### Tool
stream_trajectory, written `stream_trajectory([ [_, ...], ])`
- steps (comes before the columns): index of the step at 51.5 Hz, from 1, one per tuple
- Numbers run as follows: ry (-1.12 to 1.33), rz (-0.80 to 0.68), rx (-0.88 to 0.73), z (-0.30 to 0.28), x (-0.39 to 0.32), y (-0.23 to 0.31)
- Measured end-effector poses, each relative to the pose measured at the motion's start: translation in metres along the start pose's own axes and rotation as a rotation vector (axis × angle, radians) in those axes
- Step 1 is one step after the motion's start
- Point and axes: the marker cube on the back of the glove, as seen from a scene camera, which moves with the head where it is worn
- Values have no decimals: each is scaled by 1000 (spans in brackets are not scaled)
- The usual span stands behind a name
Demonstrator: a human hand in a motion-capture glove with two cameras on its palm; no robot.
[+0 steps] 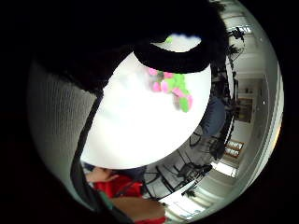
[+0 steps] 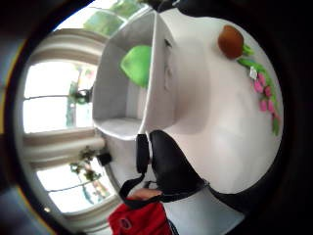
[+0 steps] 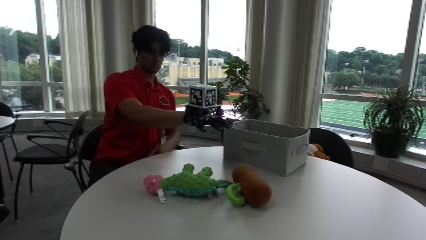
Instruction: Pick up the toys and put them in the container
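The gloved right hand (image 3: 208, 119) hangs in the air just beside the near top edge of the one grey container (image 3: 266, 145), above the round white table (image 3: 333, 210). Its fingers seem to hang loose with nothing between them, though the outside view is too small to be sure.

Two toys lie on the table, well below and in front of the hand: a green and pink plush toy (image 3: 190, 183) and, touching it, a brown plush toy (image 3: 251, 186) with a green ring at its end. A third toy, a green plush (image 2: 137, 64), lies inside the container; only the thumb-side palm view shows it, since the container wall hides it from outside.

That view also shows the brown toy (image 2: 231, 41) and the green-pink one (image 2: 266, 93). The little-finger view shows only the green-pink toy (image 1: 172, 87).
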Motion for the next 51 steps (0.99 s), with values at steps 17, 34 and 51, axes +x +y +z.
stream_trajectory([
  [17,-6,92,-61,31,55,8],
  [34,54,239,-66,36,159,-19],
  [51,69,296,-108,59,213,-54],
])
